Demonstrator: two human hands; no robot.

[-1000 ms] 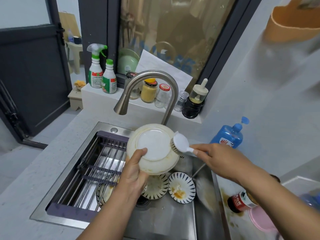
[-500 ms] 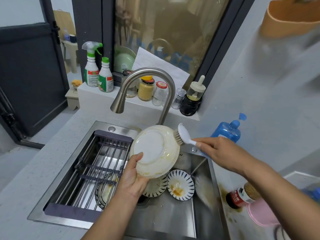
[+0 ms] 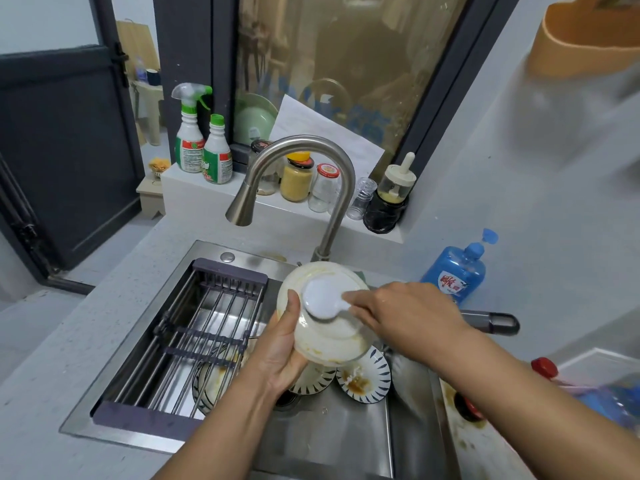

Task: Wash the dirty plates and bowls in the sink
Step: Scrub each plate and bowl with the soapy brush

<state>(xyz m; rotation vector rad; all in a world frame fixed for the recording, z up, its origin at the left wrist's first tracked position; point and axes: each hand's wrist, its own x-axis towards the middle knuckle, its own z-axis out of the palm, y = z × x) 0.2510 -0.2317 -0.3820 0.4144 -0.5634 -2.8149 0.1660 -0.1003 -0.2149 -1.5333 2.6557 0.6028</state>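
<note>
Left hand [image 3: 280, 351] grips cream plate [image 3: 332, 337], right hand [image 3: 408, 317] clutches brush [image 3: 323, 301] scrubbing it; drying rack [image 3: 207, 327] empty, striped bowls [image 3: 363, 379] wait dirty, barely begun

Over the sink [image 3: 353, 441], the left hand [image 3: 282, 355] grips a plate [image 3: 332, 337] at its 8 o'clock edge; the right hand [image 3: 405, 315], at 3 o'clock, presses a brush [image 3: 323, 299] on the plate's face. Below lie two bowls [image 3: 365, 379], a third under the rack [image 3: 194, 341] at 9 o'clock. The faucet [image 3: 301, 178] rises at 12 o'clock, jars [image 3: 298, 178] behind it, a soap bottle [image 3: 455, 268] at 2 o'clock.
</note>
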